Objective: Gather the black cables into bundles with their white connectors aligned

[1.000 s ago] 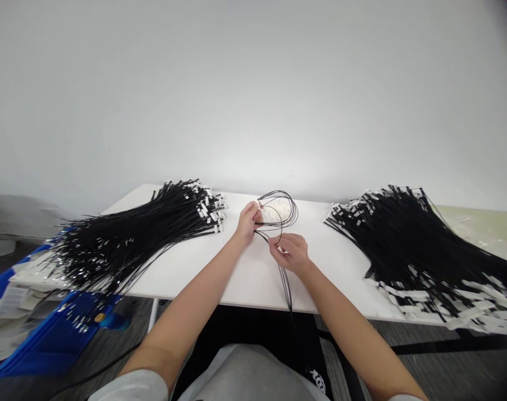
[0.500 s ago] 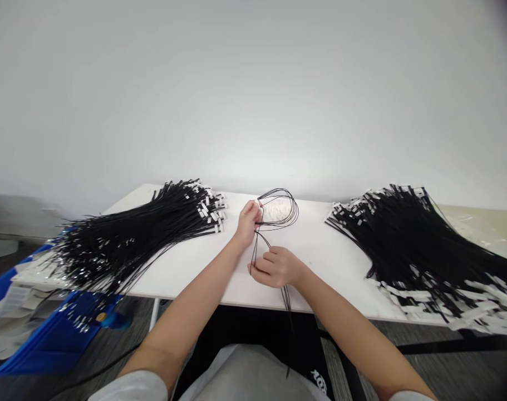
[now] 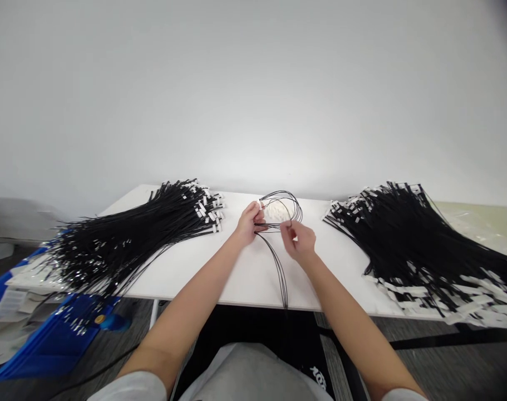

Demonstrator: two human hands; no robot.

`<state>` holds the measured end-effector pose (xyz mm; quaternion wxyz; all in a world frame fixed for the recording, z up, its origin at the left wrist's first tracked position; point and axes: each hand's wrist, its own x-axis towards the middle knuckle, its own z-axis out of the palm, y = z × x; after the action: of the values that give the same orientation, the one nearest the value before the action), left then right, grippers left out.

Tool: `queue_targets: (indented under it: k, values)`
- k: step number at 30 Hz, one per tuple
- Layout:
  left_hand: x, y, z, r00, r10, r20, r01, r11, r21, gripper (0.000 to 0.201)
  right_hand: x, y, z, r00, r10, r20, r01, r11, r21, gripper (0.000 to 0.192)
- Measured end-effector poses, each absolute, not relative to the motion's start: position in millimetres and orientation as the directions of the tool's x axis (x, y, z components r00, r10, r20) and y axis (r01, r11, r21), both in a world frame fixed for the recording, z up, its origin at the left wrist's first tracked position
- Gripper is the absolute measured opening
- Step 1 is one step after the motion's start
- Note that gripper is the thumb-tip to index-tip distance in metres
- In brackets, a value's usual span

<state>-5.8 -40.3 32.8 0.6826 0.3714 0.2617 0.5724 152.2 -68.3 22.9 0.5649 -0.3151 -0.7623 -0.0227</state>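
Black thin cables (image 3: 278,214) are being coiled into a loop near the far edge of the white table (image 3: 245,278). The left hand (image 3: 250,223) pinches the loop shut; the right hand (image 3: 301,240), just beside it, grips a strand. Winding the trailing tail likely comes next, which calls for steady tension.

Two hands work at the white table (image 3: 245,278): the left hand (image 3: 249,223) and the right hand (image 3: 300,240), one to each side of a single looped bundle of thin black cables (image 3: 280,214). Two big heaps of black cables lie on that table, the left heap (image 3: 140,234) and the right heap (image 3: 407,239); the strands in each are too many to count. Left of the table stands one blue bin (image 3: 48,340).
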Motion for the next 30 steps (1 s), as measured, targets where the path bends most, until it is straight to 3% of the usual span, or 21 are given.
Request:
queue_targets:
  k: [3, 7, 18, 25, 28, 30]
  values:
    - [-6, -41, 33, 0.266, 0.964, 0.008, -0.592, 0.157, 0.791, 0.029, 157, -61, 26, 0.115, 0.722, 0.682, 0.490, 0.556, -0.672, 0.016]
    - [-6, -42, 33, 0.323, 0.941, -0.104, -0.520, 0.269, 0.811, 0.030, 159, -54, 27, 0.219, 0.833, 0.508, 0.438, 0.381, -0.814, 0.024]
    - [-10, -36, 25, 0.298, 0.917, -0.267, -0.366, 0.367, 0.855, 0.035, 161, -52, 28, 0.216, 0.848, 0.484, 0.463, 0.348, -0.815, 0.027]
    - [-12, -31, 24, 0.239, 0.964, -0.115, -0.594, 0.239, 0.768, 0.026, 155, -61, 27, 0.218, 0.710, 0.670, 0.499, 0.509, -0.701, 0.020]
    - [-13, -30, 26, 0.210, 0.976, -0.058, -0.682, 0.189, 0.706, 0.025, 147, -67, 25, 0.172, 0.732, 0.659, 0.393, 0.562, -0.728, 0.016]
    - [-14, -30, 28, 0.201, 0.979, -0.032, -0.723, 0.170, 0.670, 0.025, 143, -69, 24, 0.244, 0.722, 0.648, 0.287, 0.584, -0.759, 0.023]
